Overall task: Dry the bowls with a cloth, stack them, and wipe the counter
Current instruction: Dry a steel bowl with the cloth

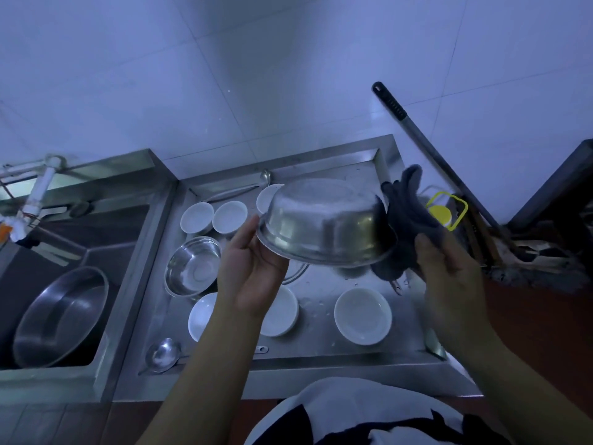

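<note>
My left hand [253, 268] grips the rim of a large steel bowl [324, 223], held upside down and tilted above the steel counter [321, 351]. My right hand [446, 261] grips a dark grey cloth [407, 213] against the bowl's right side. Below on the counter sit a smaller steel bowl [192, 268] and several white bowls: two small ones [196, 216] [229, 216] at the back, one [362, 314] at front right, and two [202, 314] [280, 311] partly hidden by my left arm. Another white bowl [266, 197] peeks out behind the held bowl.
A sink [48, 252] at left holds a big steel basin [61, 316], with a white tap pipe [38, 191] above it. A ladle [162, 353] lies near the counter's front edge. A yellow-lidded container [444, 213] and a mop handle [430, 149] stand at right.
</note>
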